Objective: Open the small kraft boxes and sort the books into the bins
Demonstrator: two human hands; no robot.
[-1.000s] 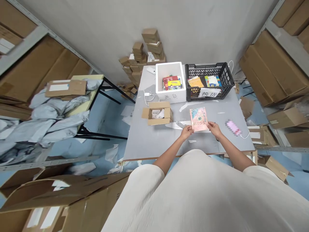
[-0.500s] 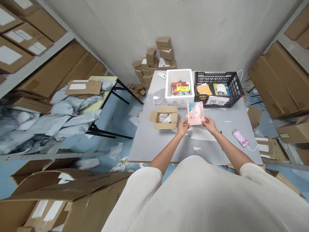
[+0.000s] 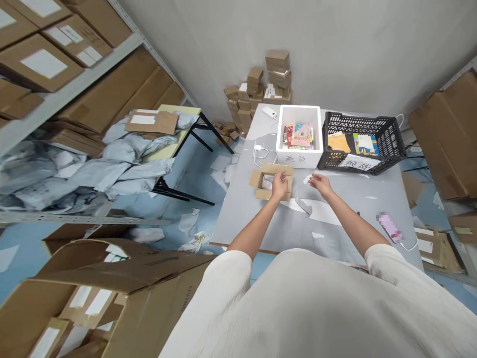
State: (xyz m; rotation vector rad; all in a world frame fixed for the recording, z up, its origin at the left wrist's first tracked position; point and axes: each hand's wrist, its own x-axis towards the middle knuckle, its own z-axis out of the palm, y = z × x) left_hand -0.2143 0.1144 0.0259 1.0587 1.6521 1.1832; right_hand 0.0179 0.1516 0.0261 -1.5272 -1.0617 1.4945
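Note:
A pink book [image 3: 301, 134] lies on top of other books inside the white foam box [image 3: 298, 158] at the back of the grey table [image 3: 346, 199]. My left hand [image 3: 279, 185] is over the small open cardboard box [image 3: 261, 180], its fingers touching the box's right side. My right hand [image 3: 319, 183] hovers empty, fingers apart, just in front of the foam box. A white paper scrap [image 3: 302, 206] lies on the table between my hands.
A black plastic crate [image 3: 387, 144] with books and a paper label stands right of the foam box. A pink phone [image 3: 389, 226] on a cable lies at the table's right. Small cartons [image 3: 261, 89] are stacked by the wall. Grey mailer bags [image 3: 93, 164] cover a side table on the left.
The pink book that both hands held has gone into the white foam box. Both hands have let go; the left hand has come back to the small cardboard box.

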